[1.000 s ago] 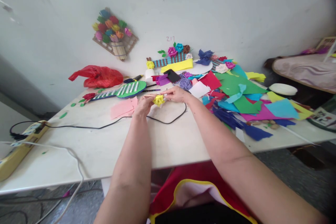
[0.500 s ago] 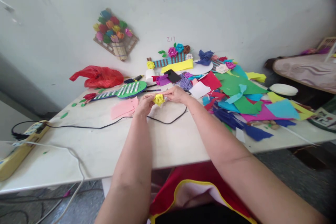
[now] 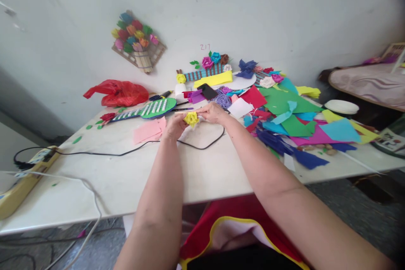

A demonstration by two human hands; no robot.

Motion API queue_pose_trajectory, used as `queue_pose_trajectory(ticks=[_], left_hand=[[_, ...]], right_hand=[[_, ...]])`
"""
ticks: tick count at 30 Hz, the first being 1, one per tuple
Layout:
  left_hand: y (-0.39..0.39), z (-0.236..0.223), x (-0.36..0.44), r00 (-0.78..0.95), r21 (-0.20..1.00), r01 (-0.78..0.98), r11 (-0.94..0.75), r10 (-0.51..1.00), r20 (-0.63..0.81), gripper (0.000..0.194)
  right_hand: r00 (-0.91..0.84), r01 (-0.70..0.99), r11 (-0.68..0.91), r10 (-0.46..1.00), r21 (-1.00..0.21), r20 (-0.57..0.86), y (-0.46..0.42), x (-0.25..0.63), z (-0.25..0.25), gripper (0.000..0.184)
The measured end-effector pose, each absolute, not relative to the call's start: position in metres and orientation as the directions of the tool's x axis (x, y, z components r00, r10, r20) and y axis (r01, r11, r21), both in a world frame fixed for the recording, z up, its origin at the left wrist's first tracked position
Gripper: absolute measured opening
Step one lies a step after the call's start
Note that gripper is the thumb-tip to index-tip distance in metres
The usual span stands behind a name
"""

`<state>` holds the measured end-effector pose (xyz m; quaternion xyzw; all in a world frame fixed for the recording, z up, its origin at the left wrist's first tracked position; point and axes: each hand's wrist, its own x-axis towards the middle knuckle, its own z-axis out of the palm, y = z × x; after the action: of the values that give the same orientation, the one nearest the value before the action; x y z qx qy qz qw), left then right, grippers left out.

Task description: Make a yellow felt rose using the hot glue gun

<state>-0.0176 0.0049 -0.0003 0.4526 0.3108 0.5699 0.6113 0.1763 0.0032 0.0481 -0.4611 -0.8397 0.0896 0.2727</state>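
Observation:
A yellow paper flower [image 3: 191, 119] is between my two hands, above the middle of the white table [image 3: 215, 173]. My left hand [image 3: 174, 125] is closed on its left side, with the fingers wrapped around and partly hidden. From the other side my right hand [image 3: 212, 113] pinches at the flower's edge with thumb and forefinger. Pink paper sheets [image 3: 148, 130] lie just left of my left hand. Beneath the hands a black cord [image 3: 202, 148] loops across the tabletop. Close behind my right hand sits a bundle of purple yarn [image 3: 222, 100].
Colored paper scraps [image 3: 303, 122] cover the table's right side. A green guitar-shaped craft [image 3: 158, 108] and a red plastic bag [image 3: 122, 93] lie at the back left. A power strip [image 3: 31, 173] with cords occupies the left edge. A phone [image 3: 207, 91] rests behind my hands.
My hands keep their hold on the yellow flower almost unmoved. The flower has turned slightly in the fingers. The view has shifted very little.

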Motion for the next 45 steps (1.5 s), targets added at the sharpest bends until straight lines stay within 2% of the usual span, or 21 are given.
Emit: queue_pose_trajectory(ticks=[5,17,24,31,35,40,45], left_hand=[[0.003,0.001,-0.017,0.222,0.925,-0.374,-0.073,0.961,0.165,0.030],[0.002,0.002,-0.015,0.222,0.929,-0.358,-0.090,0.958,0.178,0.035],[0.001,0.001,-0.016,0.211,0.919,-0.386,-0.078,0.963,0.170,0.037],[-0.002,0.004,-0.017,0.231,0.913,-0.400,-0.084,0.954,0.189,0.037],[-0.002,0.005,-0.017,0.219,0.914,-0.391,-0.104,0.955,0.202,0.043],[0.001,0.002,-0.016,0.184,0.915,-0.380,-0.135,0.958,0.218,0.040],[0.002,0.001,-0.016,0.164,0.915,-0.366,-0.169,0.956,0.242,0.040]], right_hand=[[-0.435,0.757,0.569,0.806,-0.322,0.401,0.007,0.177,0.045,0.034],[-0.524,0.816,0.579,0.739,0.000,0.422,-0.006,0.172,0.052,0.041],[-0.576,0.796,0.600,0.710,0.079,0.405,-0.012,0.169,0.057,0.043],[-0.545,0.806,0.592,0.731,0.014,0.411,-0.012,0.171,0.060,0.041],[-0.524,0.788,0.611,0.730,-0.078,0.438,-0.008,0.175,0.057,0.039],[-0.481,0.747,0.627,0.739,-0.221,0.471,-0.001,0.178,0.050,0.037],[-0.429,0.740,0.598,0.773,-0.309,0.468,0.000,0.179,0.051,0.037]])
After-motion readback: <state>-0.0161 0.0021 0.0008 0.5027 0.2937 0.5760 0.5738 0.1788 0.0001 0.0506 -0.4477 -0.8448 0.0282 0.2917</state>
